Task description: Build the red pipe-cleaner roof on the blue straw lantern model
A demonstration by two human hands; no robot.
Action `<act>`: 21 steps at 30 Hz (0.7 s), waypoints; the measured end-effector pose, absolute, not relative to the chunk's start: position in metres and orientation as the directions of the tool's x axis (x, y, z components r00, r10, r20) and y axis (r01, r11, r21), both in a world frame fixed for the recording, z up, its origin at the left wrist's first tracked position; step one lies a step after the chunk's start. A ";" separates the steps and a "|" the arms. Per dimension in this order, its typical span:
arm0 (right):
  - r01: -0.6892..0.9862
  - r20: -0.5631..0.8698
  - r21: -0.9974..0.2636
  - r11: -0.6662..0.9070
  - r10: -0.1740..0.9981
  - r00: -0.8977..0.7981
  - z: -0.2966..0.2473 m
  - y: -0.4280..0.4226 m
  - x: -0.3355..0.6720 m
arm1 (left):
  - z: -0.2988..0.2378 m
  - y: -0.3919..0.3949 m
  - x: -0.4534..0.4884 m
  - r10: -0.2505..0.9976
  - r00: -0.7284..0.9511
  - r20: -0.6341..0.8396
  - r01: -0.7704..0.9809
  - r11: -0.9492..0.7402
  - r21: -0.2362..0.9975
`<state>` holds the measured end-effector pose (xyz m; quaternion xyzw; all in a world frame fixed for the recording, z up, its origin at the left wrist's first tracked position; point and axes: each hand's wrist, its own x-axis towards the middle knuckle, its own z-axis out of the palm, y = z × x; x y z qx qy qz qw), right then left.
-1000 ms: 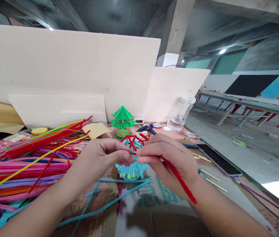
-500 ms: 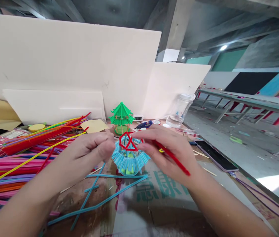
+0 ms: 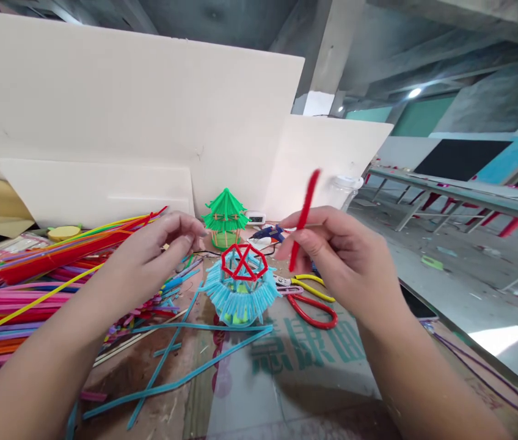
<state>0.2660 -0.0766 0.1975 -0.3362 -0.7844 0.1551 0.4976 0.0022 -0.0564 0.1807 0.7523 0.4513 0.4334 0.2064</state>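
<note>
A short piece of red pipe cleaner (image 3: 305,220) is pinched between the thumb and fingers of my right hand (image 3: 341,256), standing nearly upright. My left hand (image 3: 167,247) hovers left of the blue model with its fingers loosely bent and nothing visible in them. Between my hands stands a small pavilion-like model with a fringed skirt of light-blue pipe cleaners (image 3: 240,302). On its top lies a red pipe-cleaner ring (image 3: 244,263) with crossing spokes. Neither hand touches the model. Behind it is a green pavilion-like model (image 3: 225,214) with a pointed roof.
Pipe cleaners in many colours (image 3: 16,305) are heaped at left; long blue strips (image 3: 186,379) lie in front. Yellow- and red-handled tools (image 3: 314,311) lie below my right hand. Behind are a blue glue gun (image 3: 268,233), a clear jar (image 3: 344,190) and white boards (image 3: 126,110). A phone (image 3: 417,302) lies right.
My right hand has drawn back rightward from the red ring, and its red pipe cleaner has swung upright. My left hand has moved slightly up and left, its fingers loosening.
</note>
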 end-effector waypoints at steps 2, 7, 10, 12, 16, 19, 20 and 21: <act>0.461 0.711 -0.489 0.741 0.644 -0.281 0.200 -0.071 0.263 | 0.173 -0.044 0.002 0.873 0.200 0.445 0.478 -0.483 0.734; 0.608 0.584 -0.291 0.739 0.640 -0.499 0.199 -0.047 0.246 | 0.164 -0.035 0.005 0.860 0.203 0.468 0.442 -0.507 0.740; 0.684 0.476 -0.228 0.693 0.692 -0.543 0.194 -0.034 0.237 | 0.165 -0.043 0.009 0.798 0.245 0.551 0.583 -0.576 0.574; 0.675 0.473 -0.237 0.699 0.690 -0.548 0.191 -0.028 0.235 | 0.165 -0.047 0.011 0.756 0.299 0.583 0.659 -0.605 0.447; 0.644 0.442 -0.267 0.717 0.685 -0.579 0.186 -0.026 0.244 | 0.159 -0.043 0.011 0.721 0.308 0.620 0.757 -0.581 0.300; 0.666 0.423 -0.270 0.696 0.707 -0.567 0.184 -0.026 0.264 | 0.160 -0.039 0.007 0.738 0.246 0.629 0.815 -0.509 0.279; 0.682 0.425 -0.276 0.678 0.722 -0.546 0.183 -0.025 0.273 | 0.162 -0.039 0.005 0.753 0.206 0.625 0.834 -0.469 0.291; 0.702 0.433 -0.282 0.654 0.740 -0.515 0.182 -0.023 0.282 | 0.164 -0.039 0.002 0.770 0.159 0.618 0.850 -0.425 0.311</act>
